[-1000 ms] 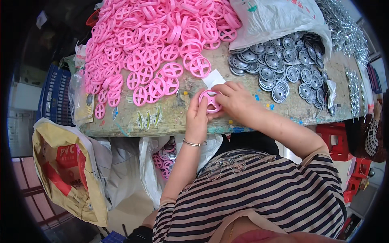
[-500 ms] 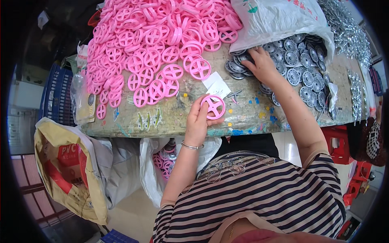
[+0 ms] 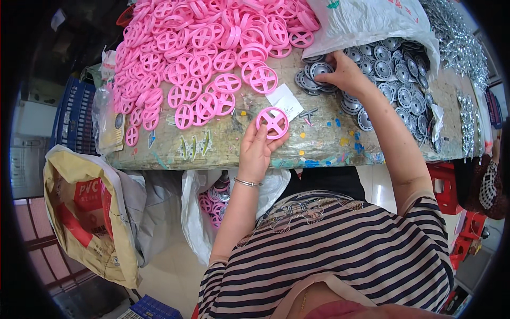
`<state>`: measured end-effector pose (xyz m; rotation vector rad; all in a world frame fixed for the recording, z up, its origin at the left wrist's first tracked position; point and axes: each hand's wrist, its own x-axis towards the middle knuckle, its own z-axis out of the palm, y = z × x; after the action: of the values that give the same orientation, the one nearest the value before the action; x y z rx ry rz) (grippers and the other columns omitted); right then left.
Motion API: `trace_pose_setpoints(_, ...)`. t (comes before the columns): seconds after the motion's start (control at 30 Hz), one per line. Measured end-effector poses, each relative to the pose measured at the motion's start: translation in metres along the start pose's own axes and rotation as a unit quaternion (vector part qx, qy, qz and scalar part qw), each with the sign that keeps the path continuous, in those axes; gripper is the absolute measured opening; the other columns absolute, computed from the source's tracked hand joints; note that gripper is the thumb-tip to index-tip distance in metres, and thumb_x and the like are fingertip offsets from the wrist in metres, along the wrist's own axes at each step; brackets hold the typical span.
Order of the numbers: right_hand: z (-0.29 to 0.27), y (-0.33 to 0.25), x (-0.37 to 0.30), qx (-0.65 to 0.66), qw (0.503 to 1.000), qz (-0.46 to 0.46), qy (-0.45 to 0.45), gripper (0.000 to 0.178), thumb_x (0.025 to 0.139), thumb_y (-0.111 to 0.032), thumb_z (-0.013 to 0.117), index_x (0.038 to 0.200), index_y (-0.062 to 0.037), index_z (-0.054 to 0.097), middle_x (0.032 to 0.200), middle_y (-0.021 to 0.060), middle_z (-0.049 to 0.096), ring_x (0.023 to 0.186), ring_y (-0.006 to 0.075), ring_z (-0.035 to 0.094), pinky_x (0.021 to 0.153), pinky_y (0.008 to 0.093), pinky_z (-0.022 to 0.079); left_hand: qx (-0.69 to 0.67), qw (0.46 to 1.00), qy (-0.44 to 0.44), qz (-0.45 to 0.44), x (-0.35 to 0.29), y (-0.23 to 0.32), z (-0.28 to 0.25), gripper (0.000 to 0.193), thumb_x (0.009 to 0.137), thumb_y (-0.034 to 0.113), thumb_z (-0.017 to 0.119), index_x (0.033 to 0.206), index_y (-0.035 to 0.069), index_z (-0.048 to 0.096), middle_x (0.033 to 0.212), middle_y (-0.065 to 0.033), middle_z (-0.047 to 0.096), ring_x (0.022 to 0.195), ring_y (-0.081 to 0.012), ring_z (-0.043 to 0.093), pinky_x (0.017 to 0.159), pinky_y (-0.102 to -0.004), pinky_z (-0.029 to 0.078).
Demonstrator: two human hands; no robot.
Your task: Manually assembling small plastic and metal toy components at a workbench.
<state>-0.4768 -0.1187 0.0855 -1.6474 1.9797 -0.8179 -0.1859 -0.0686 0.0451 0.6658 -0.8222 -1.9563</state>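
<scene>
My left hand (image 3: 256,151) holds a pink plastic ring with crossed spokes (image 3: 273,122) over the table's front edge, thumb on its face. At the right, my right hand (image 3: 346,74) reaches to a stack of silver-grey round wheel discs beside a white sack. Its thumb and fingers close round the edge of a grey wheel disc (image 3: 319,69) on top of that stack. More grey wheel discs (image 3: 382,69) spill from the sack's mouth. A large heap of pink spoked rings (image 3: 202,66) covers the table's left and middle.
The white sack (image 3: 372,24) lies at the back right, near silver tinsel (image 3: 457,42). White paper (image 3: 285,101) rests mid-table (image 3: 228,151). Below the front edge, a white bag (image 3: 194,212) holds pink and grey parts. A yellowish sack (image 3: 58,212) stands open at left.
My right hand has shifted slightly left and now grips a grey disc at the stack. The left hand still holds the pink ring, now turned more face-up. The whole view has shifted slightly.
</scene>
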Motion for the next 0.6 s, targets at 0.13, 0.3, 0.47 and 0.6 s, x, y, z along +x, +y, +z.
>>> trace_pose_setpoints(0.13,0.000,-0.003,-0.016,0.057,0.997,-0.025,0.036,0.043,0.081,-0.020,0.071,0.116,-0.0014,0.054,0.096,0.0035,0.061,0.075,0.0107,0.052,0.069,0.0250,0.046,-0.013,1.000,0.013,-0.003,0.000,0.000,0.002,0.035,0.100,0.016,0.042,0.131,0.000,0.041,0.125,-0.0194,0.054,0.112,-0.0335,0.058,0.091,-0.0419,0.053)
trace_pose_setpoints(0.3,0.026,-0.071,-0.069,0.266,0.960,0.007,-0.080,0.036,0.088,-0.015,0.062,0.124,-0.0117,0.059,0.087,-0.0048,0.061,0.061,0.0022,0.045,0.053,0.0170,0.039,-0.011,1.000,0.025,0.001,-0.005,-0.001,-0.001,0.034,0.099,0.011,0.043,0.132,0.000,0.041,0.125,-0.0168,0.053,0.112,-0.0302,0.058,0.092,-0.0423,0.053)
trace_pose_setpoints(0.47,0.071,-0.076,-0.094,0.100,0.983,-0.145,-0.055,0.042,0.085,-0.011,0.066,0.126,-0.0094,0.058,0.103,0.0111,0.060,0.084,0.0112,0.054,0.074,0.0257,0.046,0.024,1.000,-0.015,-0.011,-0.002,-0.001,0.005,0.038,0.098,0.006,0.044,0.135,0.002,0.039,0.126,-0.0114,0.051,0.112,-0.0224,0.056,0.092,-0.0400,0.053)
trace_pose_setpoints(0.6,0.076,-0.073,-0.086,0.237,0.965,-0.020,-0.109,0.037,0.083,-0.010,0.068,0.118,-0.0035,0.060,0.093,0.0065,0.062,0.081,0.0104,0.055,0.072,0.0252,0.046,0.004,0.999,-0.029,-0.019,-0.001,0.002,0.004,0.037,0.098,0.005,0.043,0.135,0.002,0.040,0.126,-0.0114,0.050,0.112,-0.0221,0.056,0.092,-0.0389,0.053)
